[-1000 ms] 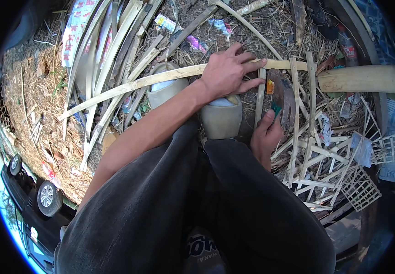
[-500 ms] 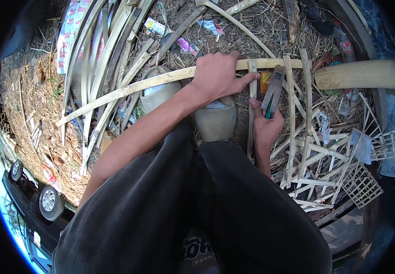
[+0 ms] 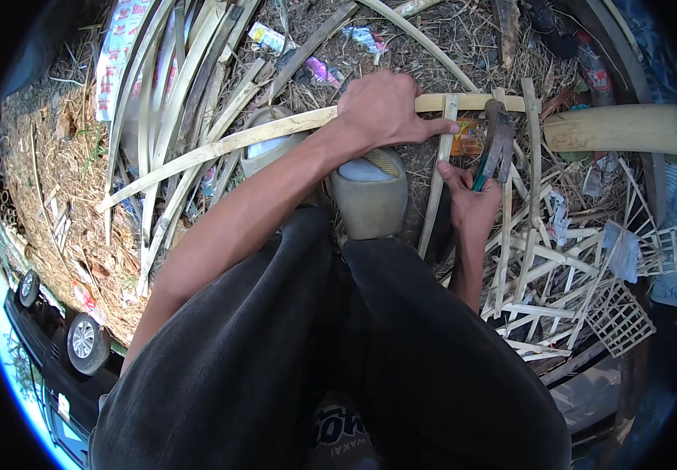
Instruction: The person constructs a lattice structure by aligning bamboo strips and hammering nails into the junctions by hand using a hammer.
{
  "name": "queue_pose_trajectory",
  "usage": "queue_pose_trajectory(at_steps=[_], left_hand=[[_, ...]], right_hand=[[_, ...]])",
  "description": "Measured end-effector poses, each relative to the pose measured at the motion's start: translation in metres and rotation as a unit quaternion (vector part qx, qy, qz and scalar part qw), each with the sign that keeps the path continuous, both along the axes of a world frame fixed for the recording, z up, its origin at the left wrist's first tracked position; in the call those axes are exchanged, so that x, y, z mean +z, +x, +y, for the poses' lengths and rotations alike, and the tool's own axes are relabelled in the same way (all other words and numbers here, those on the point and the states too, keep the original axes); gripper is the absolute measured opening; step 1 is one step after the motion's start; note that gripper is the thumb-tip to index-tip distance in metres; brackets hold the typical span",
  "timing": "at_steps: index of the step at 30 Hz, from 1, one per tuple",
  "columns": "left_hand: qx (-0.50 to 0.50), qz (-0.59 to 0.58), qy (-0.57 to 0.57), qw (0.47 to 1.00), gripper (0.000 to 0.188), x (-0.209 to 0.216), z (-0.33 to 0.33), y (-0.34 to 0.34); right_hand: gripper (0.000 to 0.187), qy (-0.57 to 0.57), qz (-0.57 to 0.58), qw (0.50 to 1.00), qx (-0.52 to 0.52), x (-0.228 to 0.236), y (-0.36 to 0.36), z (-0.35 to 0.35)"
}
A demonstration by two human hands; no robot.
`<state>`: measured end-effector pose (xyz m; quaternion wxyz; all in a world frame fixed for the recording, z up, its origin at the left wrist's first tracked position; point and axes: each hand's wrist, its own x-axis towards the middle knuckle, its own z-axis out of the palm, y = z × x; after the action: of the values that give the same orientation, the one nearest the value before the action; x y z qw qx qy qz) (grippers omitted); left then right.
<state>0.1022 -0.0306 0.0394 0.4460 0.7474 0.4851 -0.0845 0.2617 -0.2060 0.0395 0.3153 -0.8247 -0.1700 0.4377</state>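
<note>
My left hand is closed over a long, curved bamboo strip, which runs across in front of my shoes. Its thumb reaches right and presses on a narrow upright bamboo slat that crosses the strip. My right hand is closed round the teal handle of a hammer with a worn metal head, just right of that slat. The right thumb lies close to the slat's edge; whether it touches is hard to tell. Another upright slat crosses near the strip's right end.
Long bamboo strips lie heaped at the far left. A thick bamboo pole lies at the right, above a tangle of slats and a woven lattice piece. An orange packet sits beside the hammer. A vehicle wheel shows at lower left.
Both hands have shifted slightly right, the left also a little up. The crossing slat under the left thumb now leans and sits farther right. The hammer moved right with my right hand.
</note>
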Motion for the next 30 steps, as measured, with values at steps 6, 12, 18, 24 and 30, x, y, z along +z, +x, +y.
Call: queue_pose_trajectory(at_steps=[6, 12, 18, 24, 30], left_hand=[[-0.002, -0.01, -0.026, 1.0, 0.078, -0.005, 0.004, -0.005], [-0.009, -0.025, -0.061, 0.998, 0.071, -0.005, 0.006, -0.004], [0.009, -0.012, -0.088, 0.996, 0.069, -0.004, 0.008, -0.008], [0.01, -0.023, -0.09, 0.996, 0.065, -0.003, 0.006, -0.004], [0.003, -0.02, -0.087, 0.996, 0.064, -0.007, 0.006, -0.006]], right_hand=[[0.034, -0.022, 0.001, 0.999, 0.036, 0.012, -0.002, 0.01], [0.034, -0.008, -0.024, 0.999, 0.038, 0.008, -0.003, 0.006], [0.049, -0.038, -0.15, 0.984, 0.086, 0.056, -0.016, 0.01], [0.068, 0.08, -0.03, 0.996, 0.028, 0.055, -0.029, -0.02], [0.067, 0.098, -0.04, 0.994, 0.024, 0.052, -0.036, -0.011]])
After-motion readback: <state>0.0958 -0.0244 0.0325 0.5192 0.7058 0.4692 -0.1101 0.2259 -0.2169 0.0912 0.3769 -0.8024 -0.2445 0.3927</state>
